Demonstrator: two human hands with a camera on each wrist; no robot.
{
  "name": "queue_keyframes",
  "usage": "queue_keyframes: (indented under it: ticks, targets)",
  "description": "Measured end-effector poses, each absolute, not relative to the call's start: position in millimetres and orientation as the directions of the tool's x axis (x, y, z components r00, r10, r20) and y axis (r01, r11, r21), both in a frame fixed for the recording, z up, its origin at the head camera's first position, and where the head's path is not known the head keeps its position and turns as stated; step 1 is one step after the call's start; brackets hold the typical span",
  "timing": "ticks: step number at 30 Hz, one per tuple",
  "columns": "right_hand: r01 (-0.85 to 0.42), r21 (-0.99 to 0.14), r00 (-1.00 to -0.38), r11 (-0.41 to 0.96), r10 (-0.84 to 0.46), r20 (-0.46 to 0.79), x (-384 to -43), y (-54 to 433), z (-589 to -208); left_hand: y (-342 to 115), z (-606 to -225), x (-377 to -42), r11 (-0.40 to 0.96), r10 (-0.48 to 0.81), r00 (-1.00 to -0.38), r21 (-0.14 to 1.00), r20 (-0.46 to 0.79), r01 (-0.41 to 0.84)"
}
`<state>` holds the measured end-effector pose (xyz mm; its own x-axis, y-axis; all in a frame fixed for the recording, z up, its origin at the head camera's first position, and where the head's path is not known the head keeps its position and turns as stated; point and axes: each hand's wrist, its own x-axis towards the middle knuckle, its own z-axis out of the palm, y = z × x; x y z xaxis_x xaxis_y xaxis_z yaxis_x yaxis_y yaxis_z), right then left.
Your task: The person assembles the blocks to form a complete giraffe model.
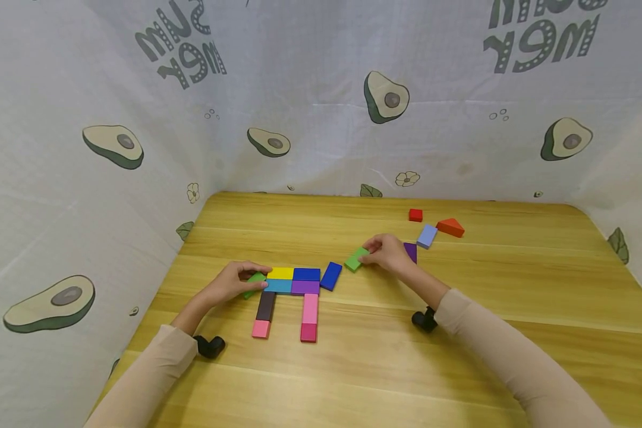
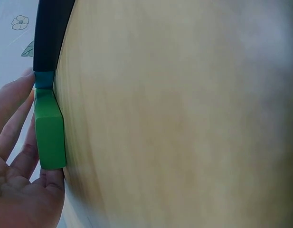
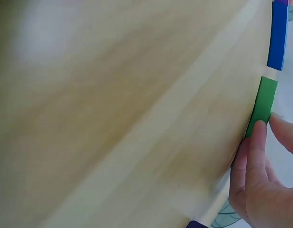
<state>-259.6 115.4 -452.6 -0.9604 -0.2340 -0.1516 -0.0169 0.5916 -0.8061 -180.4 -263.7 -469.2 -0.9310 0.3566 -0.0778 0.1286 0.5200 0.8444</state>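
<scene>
My left hand [image 1: 237,280] rests over a green block [image 2: 51,135], its index fingertip at the yellow block [image 1: 280,273] and its thumb at the light blue block [image 1: 278,286]. Beside these lie a dark blue block [image 1: 307,274] and a purple block [image 1: 305,288]. A black block [image 1: 265,307] and a pink block [image 1: 310,309] extend below the group. With thumb and fingers, my right hand [image 1: 387,252] pinches another green block [image 3: 263,102] on the table. A tilted blue block [image 1: 331,276] lies between that green block and the group.
Pink [image 1: 261,329] and magenta [image 1: 308,333] blocks end the two lower rows. A dark purple block [image 1: 411,252] is partly behind my right hand. Farther back lie a periwinkle block [image 1: 427,236], a red block [image 1: 415,215] and an orange-red triangle [image 1: 451,227]. Printed cloth hangs behind the table.
</scene>
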Motion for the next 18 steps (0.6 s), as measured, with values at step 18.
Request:
queue_keyframes:
  ticks: [18]
  targets:
    - [-0.017,-0.830,-0.961,0.557,-0.240,-0.141,-272,96,-453,-264,-471,-181,0.520,0.353,-0.932,0.846,-0.088,0.117]
